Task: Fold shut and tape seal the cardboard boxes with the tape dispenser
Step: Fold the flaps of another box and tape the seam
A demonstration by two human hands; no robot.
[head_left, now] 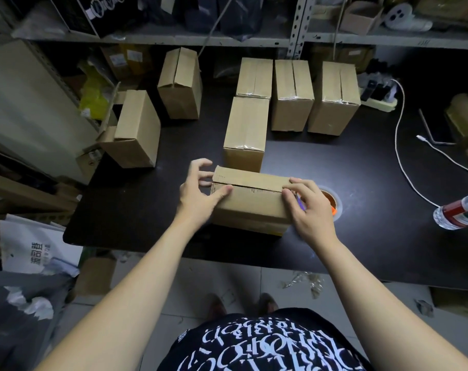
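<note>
A cardboard box (pixel 251 199) lies lengthwise on the black table (pixel 334 162) in front of me, its two top flaps folded down and meeting at a seam with no tape on it. My left hand (pixel 198 196) is at the box's left end, thumb pressing on the near flap, fingers spread loosely past the end. My right hand (pixel 310 210) presses its fingertips on the flaps at the right end. The tape dispenser (pixel 332 200), an orange and purple one with a clear roll, lies on the table right behind my right hand, partly hidden.
Several taped boxes (pixel 291 92) stand in rows behind the box. Two more boxes (pixel 136 127) stand at the back left. A bottle (pixel 457 212) lies at the right edge, with a white cable (pixel 399 145) and a power strip (pixel 380 100). Shelving (pixel 174 38) lines the back.
</note>
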